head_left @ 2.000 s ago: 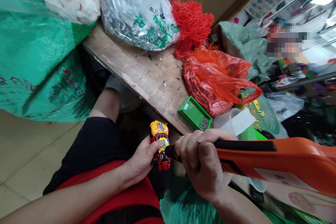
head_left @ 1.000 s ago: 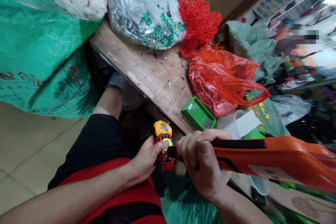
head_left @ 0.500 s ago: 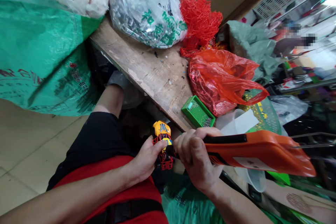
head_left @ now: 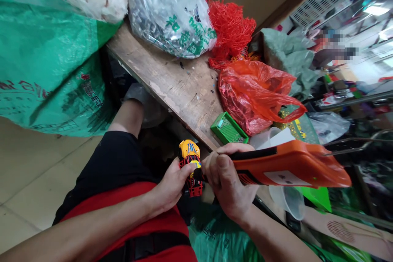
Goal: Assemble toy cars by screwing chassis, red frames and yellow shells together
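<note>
Left hand (head_left: 170, 188): closed around a yellow-and-red toy car (head_left: 190, 159); I read this as steadying it.
Right hand (head_left: 229, 184): gripping an orange-bodied tool (head_left: 291, 168) in the fist, black tip at the car, apparently for control.
Car position: just off the near edge of the worn wooden tabletop (head_left: 172, 86).
Tray: a green perforated tray (head_left: 229, 129) sits at that edge, within my reach.
</note>
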`<control>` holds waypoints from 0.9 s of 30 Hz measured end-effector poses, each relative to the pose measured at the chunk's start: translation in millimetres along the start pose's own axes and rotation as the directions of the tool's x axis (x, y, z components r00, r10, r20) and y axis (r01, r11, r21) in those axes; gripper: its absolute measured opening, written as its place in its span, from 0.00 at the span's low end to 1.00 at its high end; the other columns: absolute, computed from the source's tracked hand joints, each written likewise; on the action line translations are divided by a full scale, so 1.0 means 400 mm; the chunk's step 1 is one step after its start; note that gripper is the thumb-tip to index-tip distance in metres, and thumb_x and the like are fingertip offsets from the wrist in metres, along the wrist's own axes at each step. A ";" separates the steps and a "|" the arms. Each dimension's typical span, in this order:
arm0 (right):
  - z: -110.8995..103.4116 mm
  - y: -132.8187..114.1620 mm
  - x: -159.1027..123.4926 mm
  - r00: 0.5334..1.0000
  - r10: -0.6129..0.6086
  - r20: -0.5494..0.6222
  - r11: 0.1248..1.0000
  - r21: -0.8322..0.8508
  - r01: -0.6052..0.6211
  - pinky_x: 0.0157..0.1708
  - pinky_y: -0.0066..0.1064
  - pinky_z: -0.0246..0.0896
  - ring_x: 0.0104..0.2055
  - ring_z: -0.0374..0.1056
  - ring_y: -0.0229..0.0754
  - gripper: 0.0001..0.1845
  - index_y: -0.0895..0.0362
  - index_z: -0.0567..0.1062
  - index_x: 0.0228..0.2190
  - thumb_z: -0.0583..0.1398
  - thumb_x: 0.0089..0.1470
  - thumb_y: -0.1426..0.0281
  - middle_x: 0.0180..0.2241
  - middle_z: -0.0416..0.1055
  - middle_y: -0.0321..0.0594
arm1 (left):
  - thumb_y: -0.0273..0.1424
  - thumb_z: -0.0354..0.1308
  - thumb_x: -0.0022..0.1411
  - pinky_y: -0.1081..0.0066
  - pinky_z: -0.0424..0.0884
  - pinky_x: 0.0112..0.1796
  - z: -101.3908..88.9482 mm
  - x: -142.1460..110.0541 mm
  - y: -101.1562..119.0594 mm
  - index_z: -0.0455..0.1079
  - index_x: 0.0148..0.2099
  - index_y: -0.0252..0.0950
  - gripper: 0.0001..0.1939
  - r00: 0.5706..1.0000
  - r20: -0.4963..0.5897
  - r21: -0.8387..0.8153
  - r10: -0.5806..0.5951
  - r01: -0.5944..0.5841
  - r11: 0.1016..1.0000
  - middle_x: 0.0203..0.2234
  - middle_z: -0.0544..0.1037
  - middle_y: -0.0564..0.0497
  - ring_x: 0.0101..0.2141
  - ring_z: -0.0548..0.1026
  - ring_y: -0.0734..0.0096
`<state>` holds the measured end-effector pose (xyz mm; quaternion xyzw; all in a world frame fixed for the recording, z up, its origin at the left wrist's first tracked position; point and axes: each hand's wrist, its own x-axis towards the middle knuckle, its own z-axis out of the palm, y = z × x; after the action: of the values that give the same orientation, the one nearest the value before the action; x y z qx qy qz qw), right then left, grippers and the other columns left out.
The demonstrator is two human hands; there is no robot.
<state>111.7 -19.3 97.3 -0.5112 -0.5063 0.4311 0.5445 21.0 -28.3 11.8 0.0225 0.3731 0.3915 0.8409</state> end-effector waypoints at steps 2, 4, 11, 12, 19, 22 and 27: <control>0.006 0.003 0.002 1.000 -0.009 0.017 0.998 0.067 0.008 0.20 0.25 0.61 0.17 0.58 0.31 0.06 0.50 0.66 0.38 0.60 0.65 0.68 0.19 0.59 0.22 | 0.35 0.73 0.48 0.64 0.72 0.41 -0.002 -0.001 -0.004 0.72 0.43 0.35 0.21 1.000 -0.021 -0.004 0.020 -0.020 1.000 0.32 0.80 0.51 0.37 0.77 0.62; 0.013 0.005 0.006 1.000 -0.002 0.017 0.994 0.112 0.000 0.18 0.24 0.59 0.16 0.56 0.31 0.07 0.51 0.66 0.36 0.61 0.65 0.69 0.18 0.59 0.22 | 0.34 0.73 0.48 0.65 0.72 0.42 -0.004 -0.002 -0.007 0.72 0.42 0.35 0.20 0.999 -0.031 -0.003 0.028 -0.028 1.000 0.32 0.80 0.51 0.37 0.77 0.63; 0.005 -0.073 0.059 0.998 -0.011 -0.067 0.978 0.207 0.025 0.18 0.25 0.58 0.13 0.52 0.30 0.11 0.51 0.67 0.33 0.65 0.61 0.64 0.14 0.56 0.20 | 0.37 0.71 0.53 0.68 0.75 0.36 -0.006 -0.014 0.036 0.74 0.47 0.33 0.21 0.981 0.191 0.043 -0.028 0.021 0.999 0.34 0.81 0.48 0.33 0.78 0.66; -0.002 -0.093 0.075 0.997 -0.037 -0.070 0.977 0.205 0.051 0.18 0.25 0.58 0.13 0.51 0.29 0.12 0.51 0.68 0.33 0.66 0.60 0.63 0.14 0.55 0.20 | 0.38 0.71 0.54 0.68 0.75 0.36 -0.008 -0.017 0.045 0.74 0.47 0.33 0.21 0.974 0.223 0.053 -0.039 0.027 0.998 0.33 0.81 0.47 0.32 0.78 0.66; -0.102 -0.130 0.233 0.934 -0.292 -0.206 0.955 -0.110 0.275 0.24 0.29 0.65 0.20 0.63 0.34 0.11 0.52 0.71 0.35 0.65 0.57 0.60 0.20 0.63 0.26 | 0.39 0.71 0.51 0.64 0.79 0.38 -0.046 -0.016 0.072 0.78 0.46 0.28 0.24 0.953 0.262 -0.012 -0.151 0.160 0.987 0.35 0.84 0.42 0.34 0.82 0.60; -0.153 -0.105 0.294 0.890 -0.407 -0.205 0.882 -0.342 0.325 0.32 0.34 0.70 0.29 0.72 0.39 0.10 0.51 0.73 0.39 0.63 0.59 0.60 0.26 0.70 0.32 | 0.38 0.72 0.50 0.66 0.80 0.39 -0.056 -0.015 0.082 0.80 0.46 0.26 0.24 0.935 0.287 -0.078 -0.206 0.237 0.968 0.36 0.86 0.41 0.35 0.83 0.60; -0.201 -0.087 0.371 0.837 -0.494 -0.233 0.824 -0.434 0.366 0.36 0.37 0.72 0.32 0.75 0.41 0.14 0.51 0.73 0.44 0.65 0.58 0.60 0.32 0.72 0.33 | 0.36 0.69 0.52 0.67 0.80 0.37 -0.066 -0.013 0.100 0.81 0.44 0.24 0.21 0.918 0.348 -0.152 -0.191 0.256 0.955 0.37 0.86 0.41 0.34 0.84 0.58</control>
<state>206.8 113.9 151.1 -0.5408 -0.5818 0.0977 0.5996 -23.9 -10.7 9.1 -0.0374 0.1875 0.3178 0.9287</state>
